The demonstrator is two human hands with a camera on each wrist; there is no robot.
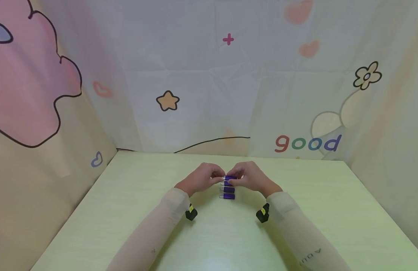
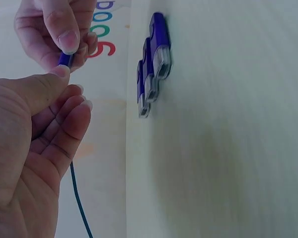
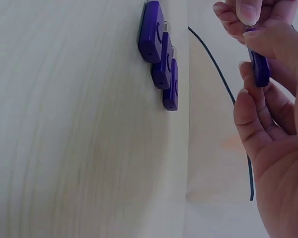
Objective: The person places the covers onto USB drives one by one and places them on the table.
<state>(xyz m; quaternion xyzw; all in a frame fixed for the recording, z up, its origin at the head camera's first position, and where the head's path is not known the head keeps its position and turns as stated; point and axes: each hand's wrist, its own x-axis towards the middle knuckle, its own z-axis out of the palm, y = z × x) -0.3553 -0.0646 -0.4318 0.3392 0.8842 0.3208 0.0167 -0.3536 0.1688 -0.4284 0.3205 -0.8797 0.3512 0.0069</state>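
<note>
Both hands hold one purple USB stick [image 3: 259, 64] with a clear end, raised above the table. My right hand [image 1: 251, 177] pinches its purple body between thumb and fingers. At the clear end, the thumb and fingertips of my left hand [image 1: 204, 177] pinch it, partly covering that end. Below the hands, three similar purple sticks with clear caps lie side by side in a row on the table: a near one [image 2: 160, 42], a middle one [image 2: 148, 69] and a far one [image 2: 141, 89]. Their clear ends point left in the head view.
The pale table [image 1: 127, 210] runs back to a printed cloth backdrop [image 1: 195, 75], with cloth walls at both sides. A dark wrist device [image 1: 191, 213] sits at the left cuff, and a second dark device [image 1: 262, 213] at the right cuff.
</note>
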